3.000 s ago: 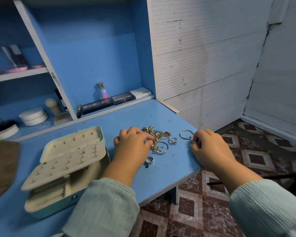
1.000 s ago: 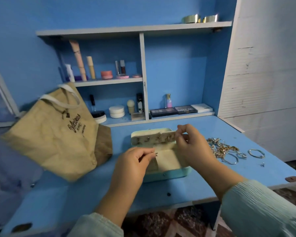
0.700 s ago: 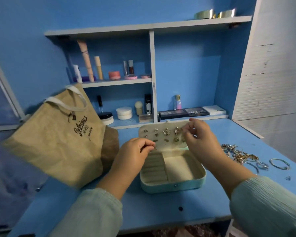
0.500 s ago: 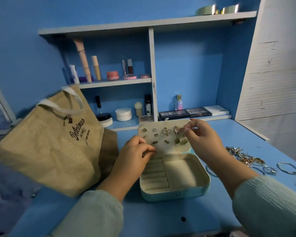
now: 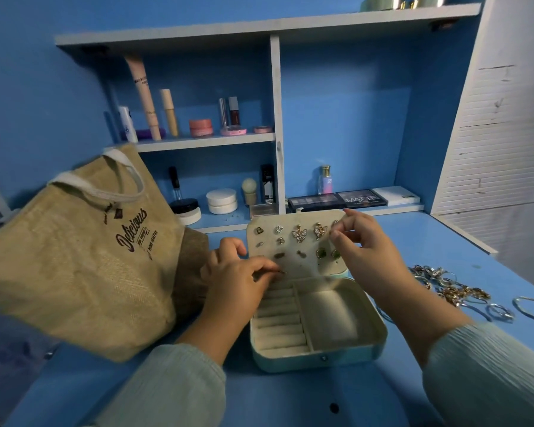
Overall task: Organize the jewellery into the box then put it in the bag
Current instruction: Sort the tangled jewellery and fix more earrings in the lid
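"Delicious" on bag (image 5: 84, 257); "MATTE" on palette (image 5: 360, 198).

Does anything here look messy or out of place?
Yes: a tangled pile of jewellery lies loose on the desk, right of the open box, not yet sorted. The bag leans tilted at left. Nothing looks broken or spilled.

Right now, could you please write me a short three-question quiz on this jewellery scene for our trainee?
1. True or false: the jewellery box is shut.
2. Which side of the box is the tan bag on? A) the person's left B) the person's right
3. Fill in: the right hand pinches the upright ____ panel, while the left hand pinches something small.

Key: 1 false; 2 A; 3 earring.
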